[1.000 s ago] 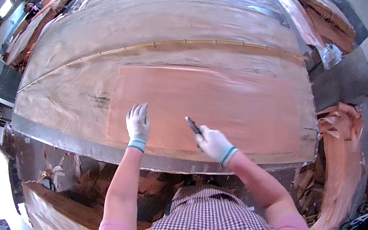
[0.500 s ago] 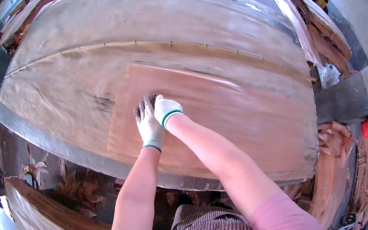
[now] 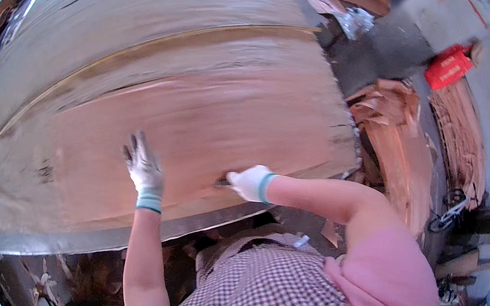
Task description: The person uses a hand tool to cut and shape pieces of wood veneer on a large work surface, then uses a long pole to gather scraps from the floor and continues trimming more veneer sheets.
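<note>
A thin reddish wood veneer sheet [image 3: 212, 119] lies on the near part of a wide stack of paler veneer sheets [image 3: 168, 34]. My left hand [image 3: 146, 170], in a white glove with dark-smudged fingertips, rests on the reddish sheet with its fingers apart. To its right, close to the near edge, my right hand [image 3: 249, 183] wears a white glove too. Its fingers are closed round a small dark tool [image 3: 221, 182], whose tip is at the sheet. The glove hides most of that tool, so its kind does not show.
A long thin strip [image 3: 140, 45] crosses the stack beyond the reddish sheet. A grey edge [image 3: 80, 237] borders the near side. Right of the stack stand bundles of veneer offcuts [image 3: 394, 150], a red bag [image 3: 448, 67] and clear plastic [image 3: 357, 23]. Scraps lie below the edge.
My hands, close together before, are now apart: the right has moved right and toward me with the dark tool. The view has swung to the right.
</note>
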Available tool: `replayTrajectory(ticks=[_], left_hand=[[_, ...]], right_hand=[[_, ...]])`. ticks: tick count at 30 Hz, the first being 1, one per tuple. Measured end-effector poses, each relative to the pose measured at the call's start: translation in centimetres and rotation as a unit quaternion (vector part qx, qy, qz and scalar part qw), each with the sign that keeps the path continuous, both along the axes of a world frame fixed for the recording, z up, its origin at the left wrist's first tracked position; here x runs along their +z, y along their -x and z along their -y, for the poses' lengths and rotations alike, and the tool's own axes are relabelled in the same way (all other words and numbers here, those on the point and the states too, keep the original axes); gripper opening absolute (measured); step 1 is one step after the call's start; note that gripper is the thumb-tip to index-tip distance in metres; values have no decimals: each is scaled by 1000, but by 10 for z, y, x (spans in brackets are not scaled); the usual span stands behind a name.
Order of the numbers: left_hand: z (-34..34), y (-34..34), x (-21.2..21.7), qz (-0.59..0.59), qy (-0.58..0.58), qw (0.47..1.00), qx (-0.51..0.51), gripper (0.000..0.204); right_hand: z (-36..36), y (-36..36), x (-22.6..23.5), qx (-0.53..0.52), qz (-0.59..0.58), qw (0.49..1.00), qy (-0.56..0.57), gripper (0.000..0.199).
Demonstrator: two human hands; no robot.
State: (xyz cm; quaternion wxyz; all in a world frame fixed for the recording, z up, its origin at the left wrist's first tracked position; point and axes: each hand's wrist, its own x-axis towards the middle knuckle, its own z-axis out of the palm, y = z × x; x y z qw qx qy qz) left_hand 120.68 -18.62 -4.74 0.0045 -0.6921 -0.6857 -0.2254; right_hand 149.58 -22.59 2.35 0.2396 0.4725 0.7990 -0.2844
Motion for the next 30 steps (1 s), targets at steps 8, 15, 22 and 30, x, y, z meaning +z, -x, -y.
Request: replayTrajectory(ticks=[8, 15, 22, 30], left_hand=[[16, -86, -9, -133, 124, 983, 21, 67], [12, -82, 0, -169, 183, 968, 44, 65], [-12, -3, 29, -66, 73, 989, 106, 56], [-21, 48, 3, -11, 82, 976, 201, 57]], right_hand=[[-70, -204, 8, 116, 100, 988, 10, 26], [-162, -302, 38, 179, 202, 951, -149, 22], [-211, -70, 77, 117, -97, 965, -212, 21], [-235, 232, 20, 278, -182, 918, -218, 23]])
